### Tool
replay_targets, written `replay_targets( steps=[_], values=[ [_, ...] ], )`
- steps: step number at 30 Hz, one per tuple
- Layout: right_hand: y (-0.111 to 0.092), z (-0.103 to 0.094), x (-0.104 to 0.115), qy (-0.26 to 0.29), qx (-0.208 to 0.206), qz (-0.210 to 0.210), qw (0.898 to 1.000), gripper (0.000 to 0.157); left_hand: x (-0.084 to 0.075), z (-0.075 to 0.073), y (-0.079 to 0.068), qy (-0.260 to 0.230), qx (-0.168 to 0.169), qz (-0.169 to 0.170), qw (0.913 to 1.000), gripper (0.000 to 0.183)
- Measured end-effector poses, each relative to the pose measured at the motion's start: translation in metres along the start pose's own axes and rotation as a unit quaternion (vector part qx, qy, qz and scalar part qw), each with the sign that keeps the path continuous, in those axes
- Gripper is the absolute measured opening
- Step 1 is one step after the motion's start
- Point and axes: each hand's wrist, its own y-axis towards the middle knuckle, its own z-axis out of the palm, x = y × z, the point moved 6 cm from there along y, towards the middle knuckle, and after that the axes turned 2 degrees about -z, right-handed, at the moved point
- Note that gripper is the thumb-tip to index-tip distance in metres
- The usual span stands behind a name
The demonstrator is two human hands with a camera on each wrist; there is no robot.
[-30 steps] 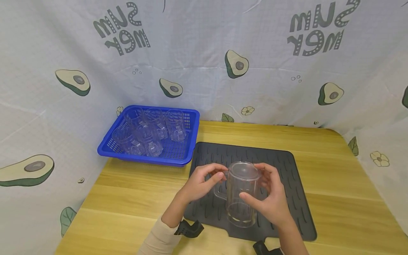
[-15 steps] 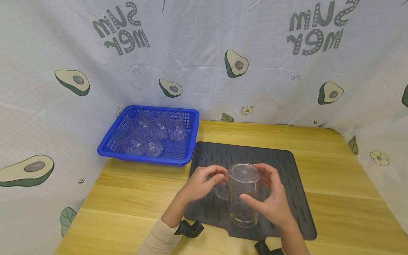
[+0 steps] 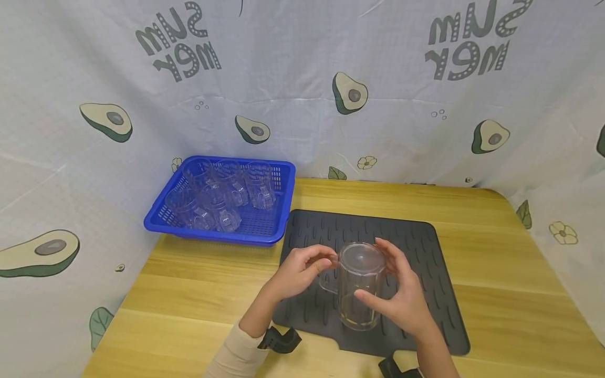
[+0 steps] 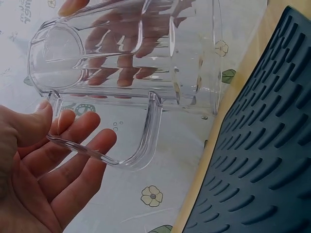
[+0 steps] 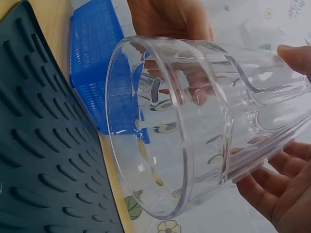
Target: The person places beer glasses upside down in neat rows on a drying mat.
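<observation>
A clear mug (image 3: 360, 299) is held upside down over the dark drying mat (image 3: 425, 262), its base up and its mouth facing the mat. My left hand (image 3: 300, 270) pinches the handle (image 4: 153, 128) near the base end, thumb on one side and fingertips passing through the loop. Around the mug's other side, my right hand (image 3: 402, 296) has its thumb in front and its fingers behind. A gap shows between the mug's rim (image 5: 182, 131) and the mat in the right wrist view.
At the back left, a blue basket (image 3: 217, 239) holds several more clear mugs (image 3: 259, 189). The mat lies on a wooden table (image 3: 198, 294). A printed curtain (image 3: 302, 63) hangs behind and along both sides.
The mug's mouth end has risen slightly, after a small shift to the right. My right index finger has straightened a little along the base. My left hand has barely moved.
</observation>
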Motion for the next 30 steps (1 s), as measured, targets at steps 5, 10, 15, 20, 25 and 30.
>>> replay_targets(
  steps=[5,10,15,20,25,30],
  values=[
    [-0.001,0.001,-0.002,-0.013,0.009,0.005,1.0,0.1,0.002,0.001,0.0,-0.008,0.007,-0.006,0.9999,0.021],
    [-0.001,0.0,-0.005,-0.009,0.018,0.004,1.0,0.1,0.003,0.002,0.002,0.001,0.007,-0.009,0.9999,0.021],
    [-0.001,-0.002,-0.009,-0.004,0.027,0.014,1.0,0.097,0.007,0.002,0.004,0.005,0.003,-0.019,0.9998,0.021],
    [-0.001,-0.003,-0.012,-0.002,0.034,0.018,0.999,0.093,0.01,0.003,0.007,0.003,0.002,-0.023,0.9997,0.021],
    [-0.002,-0.005,-0.015,-0.013,0.034,0.022,0.999,0.094,0.012,0.005,0.011,0.011,0.005,-0.013,0.9998,0.021],
    [-0.002,-0.007,-0.019,-0.029,0.039,0.029,0.998,0.093,0.014,0.006,0.014,0.025,0.009,-0.009,0.9996,0.021]
  ],
)
